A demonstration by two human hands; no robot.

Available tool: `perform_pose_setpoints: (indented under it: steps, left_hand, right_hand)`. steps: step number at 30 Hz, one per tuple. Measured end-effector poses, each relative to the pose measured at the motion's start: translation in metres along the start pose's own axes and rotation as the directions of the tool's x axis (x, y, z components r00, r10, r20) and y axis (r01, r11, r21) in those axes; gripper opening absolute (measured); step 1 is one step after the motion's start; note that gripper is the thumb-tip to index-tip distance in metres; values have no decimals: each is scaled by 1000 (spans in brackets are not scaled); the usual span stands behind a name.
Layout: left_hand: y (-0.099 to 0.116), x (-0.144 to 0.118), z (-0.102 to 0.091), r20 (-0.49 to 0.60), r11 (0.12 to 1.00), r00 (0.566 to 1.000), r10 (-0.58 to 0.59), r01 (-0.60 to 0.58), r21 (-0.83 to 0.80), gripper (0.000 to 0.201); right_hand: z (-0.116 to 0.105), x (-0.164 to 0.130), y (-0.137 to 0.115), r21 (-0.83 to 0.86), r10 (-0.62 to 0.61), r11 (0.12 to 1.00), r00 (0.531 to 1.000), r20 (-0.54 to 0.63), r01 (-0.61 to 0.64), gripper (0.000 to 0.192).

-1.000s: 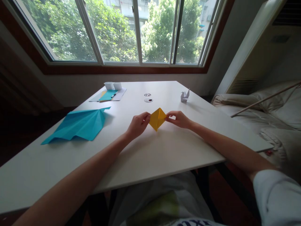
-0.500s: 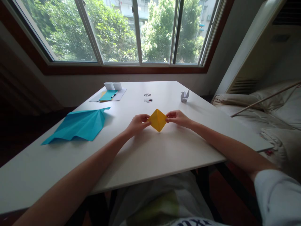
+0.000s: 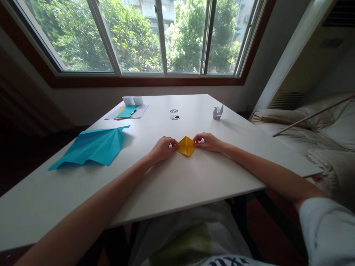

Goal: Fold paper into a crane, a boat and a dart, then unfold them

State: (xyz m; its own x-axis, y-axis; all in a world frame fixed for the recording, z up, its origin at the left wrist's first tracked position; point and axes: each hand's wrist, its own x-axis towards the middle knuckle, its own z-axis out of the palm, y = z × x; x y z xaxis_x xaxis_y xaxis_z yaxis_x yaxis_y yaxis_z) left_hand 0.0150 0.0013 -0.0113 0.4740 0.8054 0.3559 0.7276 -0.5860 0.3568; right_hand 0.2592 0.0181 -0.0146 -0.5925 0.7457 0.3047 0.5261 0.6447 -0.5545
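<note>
A folded yellow paper [image 3: 186, 146], diamond-shaped with a crease down its middle, is held low at the surface of the white table [image 3: 177, 188]. My left hand [image 3: 164, 148] pinches its left corner between thumb and fingers. At the right corner, my right hand [image 3: 208, 142] grips the paper in the same way. The fingertips partly cover both side corners. Beyond my right hand stands a white origami crane [image 3: 218, 111].
To the left lies a large creased blue paper [image 3: 94, 147]. Farther back are a stack of coloured sheets [image 3: 127, 111] with a pen [image 3: 134, 111] on it, and white folded pieces [image 3: 133, 100]. Two round inserts [image 3: 175, 117] sit in the tabletop. A window [image 3: 163, 40] is behind.
Both hands have lowered the yellow paper, which was tilted more upright before and now lies flatter against the table. My hands still hold the same corners.
</note>
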Motion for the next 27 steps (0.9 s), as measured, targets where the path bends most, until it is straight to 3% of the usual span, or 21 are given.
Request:
perform_pose_setpoints:
  steps: [10,15,19,27]
  left_hand:
    - [10,-4,1,-34,988,998,56,-60,-145,17]
    - [9,-4,-7,55,978,993,109,-98,-182,15]
    - [6,-4,-12,134,966,974,185,-155,-206,17]
    - [10,-5,-12,153,917,908,390,-368,-152,21]
  right_hand:
    - [1,-2,-8,-24,-110,994,994,10,110,9]
    - [-5,-6,-9,-46,-174,983,983,62,177,13]
    - [-10,-8,-7,-36,-262,962,954,142,270,19]
    - [-10,-6,-9,-144,-338,921,926,166,362,20]
